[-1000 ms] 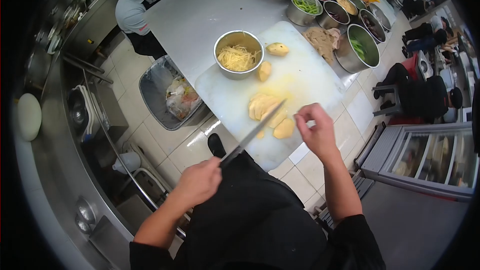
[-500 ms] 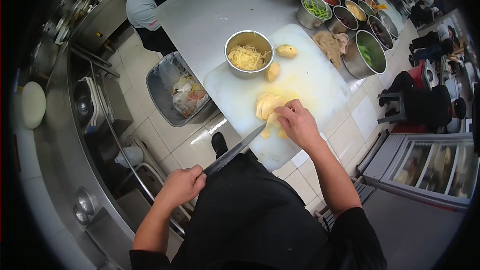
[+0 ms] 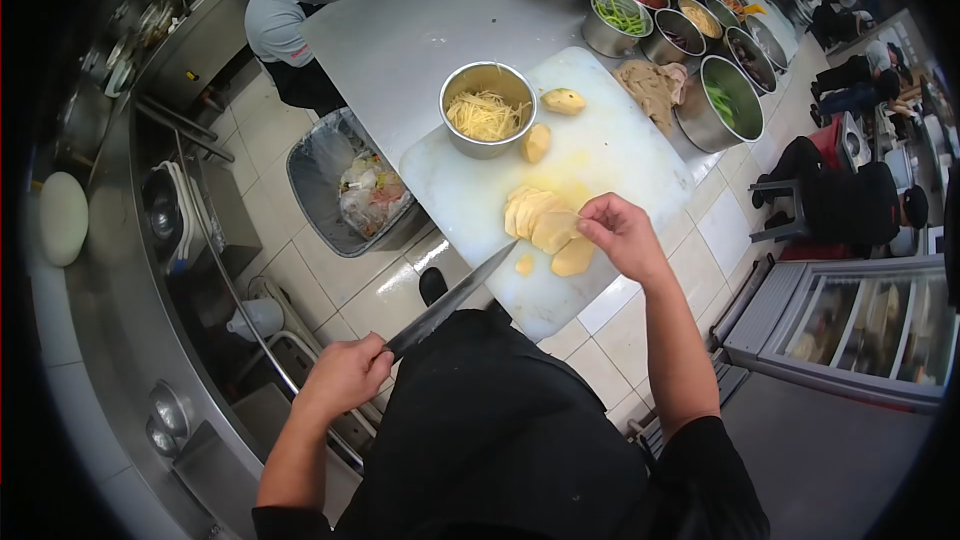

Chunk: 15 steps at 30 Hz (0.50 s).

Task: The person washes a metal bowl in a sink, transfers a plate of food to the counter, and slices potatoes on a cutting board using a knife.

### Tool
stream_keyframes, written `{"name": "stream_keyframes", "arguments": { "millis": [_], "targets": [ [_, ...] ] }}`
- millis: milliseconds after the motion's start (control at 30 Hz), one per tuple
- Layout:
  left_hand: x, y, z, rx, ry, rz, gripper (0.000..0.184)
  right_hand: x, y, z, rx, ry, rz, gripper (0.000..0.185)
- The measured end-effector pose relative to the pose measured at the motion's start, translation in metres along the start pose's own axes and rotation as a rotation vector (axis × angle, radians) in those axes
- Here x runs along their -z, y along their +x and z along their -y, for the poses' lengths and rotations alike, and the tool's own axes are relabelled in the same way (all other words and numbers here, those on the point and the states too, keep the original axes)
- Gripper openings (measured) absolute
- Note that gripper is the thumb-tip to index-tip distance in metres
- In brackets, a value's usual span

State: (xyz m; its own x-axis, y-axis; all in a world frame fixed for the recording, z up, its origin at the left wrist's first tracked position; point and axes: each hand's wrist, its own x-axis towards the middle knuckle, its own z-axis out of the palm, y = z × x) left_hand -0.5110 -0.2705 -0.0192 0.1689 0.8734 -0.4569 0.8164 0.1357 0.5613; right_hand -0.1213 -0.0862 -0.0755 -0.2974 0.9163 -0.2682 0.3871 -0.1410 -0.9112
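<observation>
My left hand point(image 3: 350, 372) is wrapped round the handle of a long kitchen knife point(image 3: 455, 297), whose tip reaches the near side of the potato slices point(image 3: 530, 212). These lie fanned and overlapping on a white cutting board point(image 3: 640, 170). My right hand point(image 3: 622, 232) pinches the edge of one thin potato slice point(image 3: 555, 231) at the right of the fan. Another loose slice point(image 3: 572, 258) and a small piece point(image 3: 524, 264) lie nearer to me. Behind them are two peeled potatoes point(image 3: 536, 143) point(image 3: 563, 101) and a steel pot point(image 3: 488, 147) of potato shreds.
A crumpled cloth point(image 3: 650, 92) lies beyond the board, near several steel containers of cut vegetables, one being a deep pot point(image 3: 712, 120). A lined waste bin point(image 3: 300, 180) stands left of the table. A person point(image 3: 285, 30) is at the table's far left side.
My right hand has moved slightly right, and the slices under it now show spread out. A slice now lies flat near the board's front. The knife stays in my left hand, pointing at the slices.
</observation>
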Motion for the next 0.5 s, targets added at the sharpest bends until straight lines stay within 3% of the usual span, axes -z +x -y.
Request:
{"name": "stream_keyframes", "arguments": {
  "millis": [67, 167, 267, 367, 467, 500],
  "targets": [
    [0.005, -0.003, 0.000, 0.078, -0.042, 0.067, 0.022, 0.010, 0.000, 0.005, -0.056, 0.075, 0.070, 0.013],
    [0.006, -0.005, 0.007, 0.071, -0.032, 0.082, 0.024, 0.006, 0.009, 0.005, -0.068, -0.126, 0.082, 0.014],
    [0.005, -0.006, 0.015, 0.090, -0.040, 0.133, 0.027, -0.009, 0.012, 0.003, 0.167, -0.477, -0.104, 0.015],
    [0.008, -0.003, 0.011, 0.242, -0.211, 0.232, 0.030, -0.025, -0.002, 0.017, 0.239, -0.540, -0.307, 0.017],
    [0.013, 0.008, 0.003, 0.385, -0.294, 0.369, 0.032, -0.043, -0.016, 0.005, 0.448, -0.597, -0.080, 0.020],
    [0.012, 0.010, 0.004, 0.366, -0.300, 0.370, 0.031, -0.051, -0.022, 0.006, 0.412, -0.637, -0.032, 0.023]
  ]
}}
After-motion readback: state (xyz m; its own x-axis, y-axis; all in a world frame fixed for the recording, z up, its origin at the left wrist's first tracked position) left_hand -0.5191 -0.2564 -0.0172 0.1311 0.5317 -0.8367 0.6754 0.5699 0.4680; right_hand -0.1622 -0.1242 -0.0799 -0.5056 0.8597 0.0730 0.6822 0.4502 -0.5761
